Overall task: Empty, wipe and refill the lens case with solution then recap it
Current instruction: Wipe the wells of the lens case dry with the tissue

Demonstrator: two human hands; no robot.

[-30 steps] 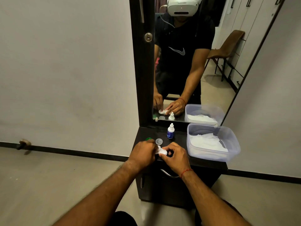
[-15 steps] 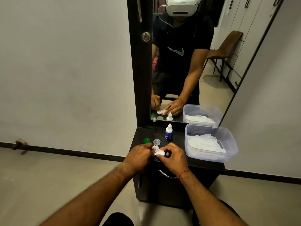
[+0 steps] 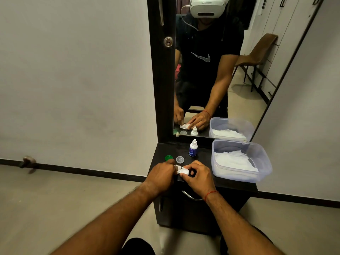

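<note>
Low centre of the frame: the green cap [image 3: 168, 157] and the clear cap [image 3: 180, 159] lie set aside, leaving the wells open. The left hand [image 3: 161, 174] pinches the left end of the lens case [image 3: 183, 171] and the right hand [image 3: 197, 176] grips its right end, steadying it at the cabinet's [image 3: 202, 155] front edge. The bottle [image 3: 193, 148] and tissue tub [image 3: 237, 176] stand within reach, further right.

One head-worn camera looks forward and down, apparently near, at the cabinet [image 3: 184, 214].

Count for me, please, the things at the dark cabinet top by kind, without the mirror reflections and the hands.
Loose caps: 2 (green cap, clear cap)
Solution bottle: 1
Lens case: 1
Plastic box with white tissue inside: 1
Total: 5
</note>
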